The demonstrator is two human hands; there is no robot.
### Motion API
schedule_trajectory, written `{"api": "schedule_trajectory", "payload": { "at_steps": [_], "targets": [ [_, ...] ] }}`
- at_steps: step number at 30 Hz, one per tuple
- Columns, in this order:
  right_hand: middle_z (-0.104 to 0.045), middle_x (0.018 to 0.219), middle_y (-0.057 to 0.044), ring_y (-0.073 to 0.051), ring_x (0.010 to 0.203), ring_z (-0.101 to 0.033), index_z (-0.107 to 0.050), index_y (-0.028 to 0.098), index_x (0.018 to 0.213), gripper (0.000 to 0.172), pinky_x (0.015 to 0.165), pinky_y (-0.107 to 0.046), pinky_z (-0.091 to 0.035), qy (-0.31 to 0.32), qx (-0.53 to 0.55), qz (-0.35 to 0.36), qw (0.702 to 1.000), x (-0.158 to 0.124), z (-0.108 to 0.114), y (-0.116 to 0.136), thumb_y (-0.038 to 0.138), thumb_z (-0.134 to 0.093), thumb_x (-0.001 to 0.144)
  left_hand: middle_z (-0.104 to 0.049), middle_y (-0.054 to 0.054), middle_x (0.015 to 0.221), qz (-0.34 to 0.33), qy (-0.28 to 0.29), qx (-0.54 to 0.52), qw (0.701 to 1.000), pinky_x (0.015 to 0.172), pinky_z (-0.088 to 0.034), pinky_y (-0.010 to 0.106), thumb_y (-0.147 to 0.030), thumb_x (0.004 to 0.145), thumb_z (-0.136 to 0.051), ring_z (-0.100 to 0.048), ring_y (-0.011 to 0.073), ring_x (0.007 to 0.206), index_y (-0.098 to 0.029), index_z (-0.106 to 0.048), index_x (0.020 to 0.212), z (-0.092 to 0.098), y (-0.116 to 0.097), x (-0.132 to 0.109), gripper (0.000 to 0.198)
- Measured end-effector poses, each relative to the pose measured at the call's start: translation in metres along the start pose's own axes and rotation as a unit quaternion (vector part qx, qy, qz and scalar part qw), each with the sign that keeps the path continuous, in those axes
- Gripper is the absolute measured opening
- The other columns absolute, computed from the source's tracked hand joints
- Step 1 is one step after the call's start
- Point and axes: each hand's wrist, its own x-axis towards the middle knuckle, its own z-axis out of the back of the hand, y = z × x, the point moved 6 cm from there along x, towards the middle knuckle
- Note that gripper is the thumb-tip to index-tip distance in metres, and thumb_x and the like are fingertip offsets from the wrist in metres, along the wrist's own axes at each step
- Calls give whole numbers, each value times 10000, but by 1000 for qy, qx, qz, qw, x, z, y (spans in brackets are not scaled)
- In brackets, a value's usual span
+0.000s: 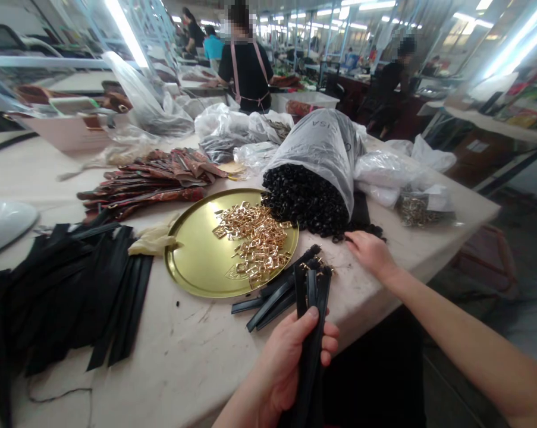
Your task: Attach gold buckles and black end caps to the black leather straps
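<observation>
My left hand (290,351) is closed around a bundle of black straps (311,297), held upright, with gold buckle parts showing at their top ends. Just behind them, more black straps (270,304) lie on the table against a gold tray. At the edge of a heap of small black loops (301,199), my right hand (373,252) pinches with its fingertips. Whatever sits between those fingers is too small to make out. The loops spill from a large plastic bag (317,142) lying on its side. Gold buckles (259,238) are piled on the round gold tray (185,261).
Black strips (72,285) cover the table's left side, with a stack of reddish patterned pieces (147,181) behind. A yellowish cloth (154,238) touches the tray's rim. Plastic bags (384,169) stand at the back right, near the table edge. Several people are farther off.
</observation>
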Motion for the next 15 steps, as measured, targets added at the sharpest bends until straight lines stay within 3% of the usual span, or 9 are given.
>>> {"api": "schedule_trajectory", "payload": {
  "at_steps": [4,6,10,15],
  "targets": [
    [-617,960,-90,-212,845,-574,-589,170,1011,260,771,-363,-454,-21,106,-48,993,-20,20,32,300,-432,849,-635,36,680,-3,6,1,1000,433,-423,155,-328,784,-576,-557,71,479,-131,-527,848,0,8,-8,213],
    [-615,890,-63,-183,775,-575,-583,181,1014,268,732,-340,-462,29,251,-104,962,-38,24,54,329,-428,854,-631,26,665,-14,3,9,1000,408,-400,150,-316,786,-571,-533,61,446,-133,-522,827,0,11,-10,194],
    [-583,755,-18,-128,641,-545,-546,169,1047,306,633,-283,-459,162,504,-206,823,-73,21,99,384,-452,851,-593,-7,545,-45,2,66,997,341,-312,155,-336,793,-551,-439,44,339,-130,-533,792,-1,13,-13,206],
    [-607,809,-18,-95,651,-537,-557,161,922,238,646,-243,-440,157,648,-269,695,-89,18,113,334,-611,769,-579,-31,501,-81,-23,106,991,321,-245,166,-351,774,-571,-397,45,306,-148,-527,803,0,7,-18,209]
  ]
}}
